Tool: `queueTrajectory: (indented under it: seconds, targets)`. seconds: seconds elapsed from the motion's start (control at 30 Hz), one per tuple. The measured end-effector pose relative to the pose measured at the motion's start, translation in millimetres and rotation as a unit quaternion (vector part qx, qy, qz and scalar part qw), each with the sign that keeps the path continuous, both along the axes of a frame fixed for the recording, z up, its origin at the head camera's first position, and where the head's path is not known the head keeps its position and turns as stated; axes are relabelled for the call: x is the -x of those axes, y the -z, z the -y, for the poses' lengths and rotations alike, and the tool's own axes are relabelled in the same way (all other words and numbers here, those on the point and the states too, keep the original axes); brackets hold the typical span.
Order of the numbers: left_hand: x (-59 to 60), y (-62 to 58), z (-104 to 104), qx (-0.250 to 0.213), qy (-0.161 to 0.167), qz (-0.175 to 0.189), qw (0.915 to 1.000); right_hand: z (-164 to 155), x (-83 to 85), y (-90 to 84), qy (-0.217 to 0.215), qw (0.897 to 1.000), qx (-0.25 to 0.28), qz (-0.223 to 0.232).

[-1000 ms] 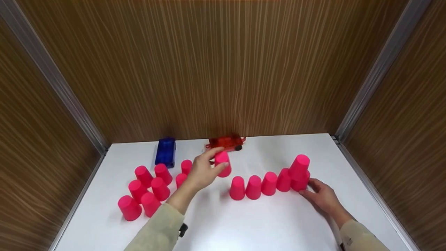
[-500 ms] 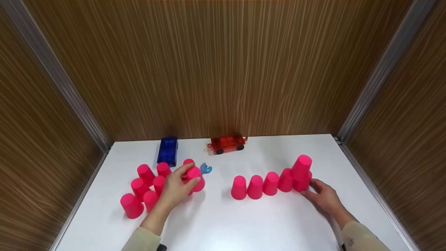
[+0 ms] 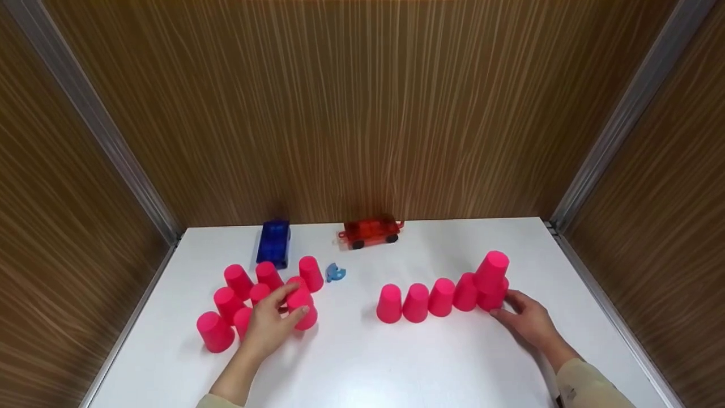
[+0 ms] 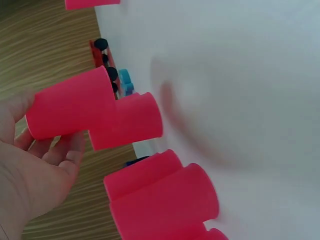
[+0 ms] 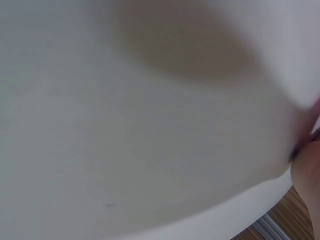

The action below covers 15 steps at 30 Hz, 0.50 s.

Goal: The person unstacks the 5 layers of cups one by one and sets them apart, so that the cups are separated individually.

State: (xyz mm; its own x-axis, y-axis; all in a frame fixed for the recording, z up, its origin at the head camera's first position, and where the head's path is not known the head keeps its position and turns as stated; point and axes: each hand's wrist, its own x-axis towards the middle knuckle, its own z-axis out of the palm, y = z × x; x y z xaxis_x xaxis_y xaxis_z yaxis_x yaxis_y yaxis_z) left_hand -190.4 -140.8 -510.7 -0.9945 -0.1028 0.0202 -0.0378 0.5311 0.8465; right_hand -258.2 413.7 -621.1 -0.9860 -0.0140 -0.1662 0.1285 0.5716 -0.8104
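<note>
The left hand [image 3: 266, 328] has come back w/ its pink cup [image 3: 302, 309] from near the red car [image 3: 371, 231] to the left bunch of cups [image 3: 235, 306], fingers curled round it, & a little blue toy [image 3: 335, 273] now shows where the cup was lifted. I count 8 cups in that bunch incl. the held one, tho some hide each other, plus 5 in the row [image 3: 422, 300] on the right w/ 1 more on top [image 3: 491, 270], 1 blue car [image 3: 274, 242] & 1 red car. The right hand [image 3: 527, 320] touches the end of the row w/ loose fingers, gripping nothing; right wrist view is just a white blur of table [image 5: 125, 125], can't make out more.
</note>
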Motion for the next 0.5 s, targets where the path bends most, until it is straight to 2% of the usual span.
queueTrajectory:
  seconds: [0.23,0.5]
  targets:
    - [-4.6,10.3,6.9,0.017,-0.010,0.031,0.9993,1.9,-0.2,-3.0,0.002,1.000,0.008,0.011]
    - [-4.2,16.4,12.1,0.020,-0.014,0.048,0.9985,1.4,-1.2,-1.3,-0.002,1.000,-0.008,-0.005]
